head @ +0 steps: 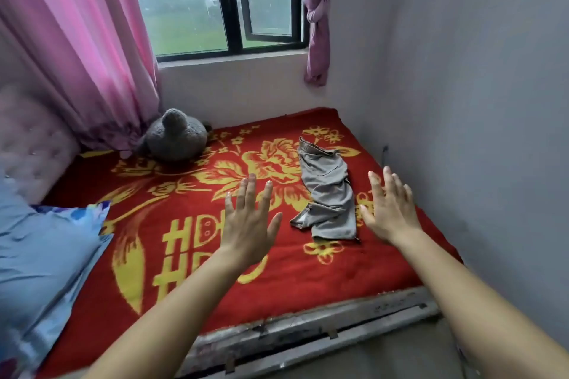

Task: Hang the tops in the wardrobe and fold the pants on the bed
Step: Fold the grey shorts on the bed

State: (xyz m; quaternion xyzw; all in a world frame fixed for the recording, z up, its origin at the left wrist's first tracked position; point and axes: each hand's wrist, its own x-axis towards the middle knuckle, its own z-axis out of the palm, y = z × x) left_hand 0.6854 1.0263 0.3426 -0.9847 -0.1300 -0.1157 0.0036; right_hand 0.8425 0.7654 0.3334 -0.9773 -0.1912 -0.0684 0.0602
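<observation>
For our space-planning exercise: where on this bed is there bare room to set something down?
Free: the red blanket between the blue pillow and the grey pants, and along its near edge by the bed frame. Crowded: the far-left corner, with plush toy and curtain.

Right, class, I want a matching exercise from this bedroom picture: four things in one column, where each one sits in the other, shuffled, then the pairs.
1. grey pants
2. stuffed toy
3. blue pillow
4. knotted curtain

A. right of the window
B. near left side of the bed
C. bed's right side, near the wall
D. bed's far left corner, below the pink curtain

Pairs: 1-C, 2-D, 3-B, 4-A
</observation>
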